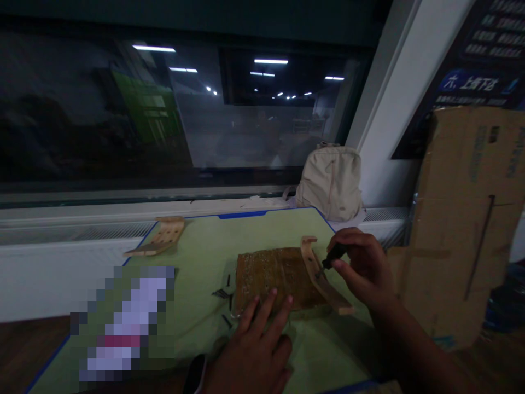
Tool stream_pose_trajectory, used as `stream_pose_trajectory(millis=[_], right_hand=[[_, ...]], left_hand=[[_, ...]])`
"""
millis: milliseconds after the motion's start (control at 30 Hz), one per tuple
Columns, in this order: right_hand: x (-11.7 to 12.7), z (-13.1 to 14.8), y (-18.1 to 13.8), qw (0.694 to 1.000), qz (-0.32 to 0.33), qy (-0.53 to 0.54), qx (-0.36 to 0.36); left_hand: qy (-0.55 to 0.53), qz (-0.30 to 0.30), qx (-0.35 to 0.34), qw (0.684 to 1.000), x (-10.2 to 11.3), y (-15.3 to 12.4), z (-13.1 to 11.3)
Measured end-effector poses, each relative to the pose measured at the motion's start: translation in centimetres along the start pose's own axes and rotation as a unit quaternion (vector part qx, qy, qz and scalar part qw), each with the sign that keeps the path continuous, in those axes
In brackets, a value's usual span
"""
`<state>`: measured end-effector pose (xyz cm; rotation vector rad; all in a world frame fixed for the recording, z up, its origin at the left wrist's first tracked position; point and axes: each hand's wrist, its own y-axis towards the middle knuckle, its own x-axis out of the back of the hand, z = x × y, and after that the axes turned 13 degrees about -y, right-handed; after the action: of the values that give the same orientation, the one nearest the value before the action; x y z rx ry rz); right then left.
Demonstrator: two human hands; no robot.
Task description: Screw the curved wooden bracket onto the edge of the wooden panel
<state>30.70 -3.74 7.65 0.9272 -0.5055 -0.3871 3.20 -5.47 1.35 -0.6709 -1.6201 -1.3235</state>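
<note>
My right hand grips the black handle of a screwdriver. Its shaft points down and left to a hole in a curved wooden strip. That strip lies along the right side of a brown wooden board, its ends reaching past the board's edges. With fingers spread, my left hand rests at the near edge of the board, fingertips on it. Several dark screws lie just left of the board. Whether a screw sits under the screwdriver tip is too small to tell.
A second curved wooden piece with holes lies at the table's far left corner. A blurred-out patch covers something on the left of the green table. Behind stands a beige backpack by the window; a large cardboard box is at right.
</note>
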Motion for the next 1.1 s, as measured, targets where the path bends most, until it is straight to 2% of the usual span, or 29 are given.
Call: stream_pose_trajectory(millis=[100, 167, 300, 400, 467, 567, 667, 767, 867, 967, 1100], right_hand=[[-0.2, 0.7, -0.1, 0.999, 0.034, 0.003, 0.024], [-0.4, 0.8, -0.1, 0.999, 0.031, 0.009, 0.007], [-0.7, 0.2, 0.0, 0.997, -0.036, 0.006, -0.073], [-0.4, -0.3, 0.1, 0.993, -0.088, -0.037, -0.075], [0.0, -0.4, 0.2, 0.995, -0.067, -0.07, -0.032], [0.4, -0.1, 0.1, 0.994, 0.014, -0.099, 0.036], [0.4, 0.3, 0.0, 0.993, 0.068, -0.096, 0.023], [0.0, 0.4, -0.2, 0.996, 0.062, -0.055, -0.033], [0.0, 0.1, -0.2, 0.998, 0.013, -0.021, -0.064], [0.3, 0.1, -0.1, 0.998, -0.003, -0.056, -0.02], [0.6, 0.6, 0.1, 0.991, 0.044, -0.116, 0.056]], left_hand=[[0.004, 0.001, 0.003, 1.0, 0.1, 0.0, 0.1], [0.008, -0.005, 0.005, 1.0, 0.2, 0.0, 0.1], [0.005, -0.011, 0.013, 1.0, 0.7, 0.2, -0.2], [-0.01, -0.004, 0.02, 1.0, 1.1, 0.4, -0.5], [-0.021, 0.0, 0.023, 1.0, 1.1, 0.4, -0.6], [-0.032, -0.001, 0.026, 0.999, 1.0, 0.4, -0.6], [-0.031, -0.008, 0.021, 0.999, 0.9, 0.4, -0.5], [-0.022, -0.007, 0.017, 1.0, 0.9, 0.5, -0.3], [-0.009, -0.009, 0.018, 1.0, 0.8, 0.4, -0.3], [-0.003, -0.017, 0.018, 1.0, 0.6, 0.4, -0.4], [0.003, -0.009, 0.023, 1.0, 0.6, 0.3, -0.5]])
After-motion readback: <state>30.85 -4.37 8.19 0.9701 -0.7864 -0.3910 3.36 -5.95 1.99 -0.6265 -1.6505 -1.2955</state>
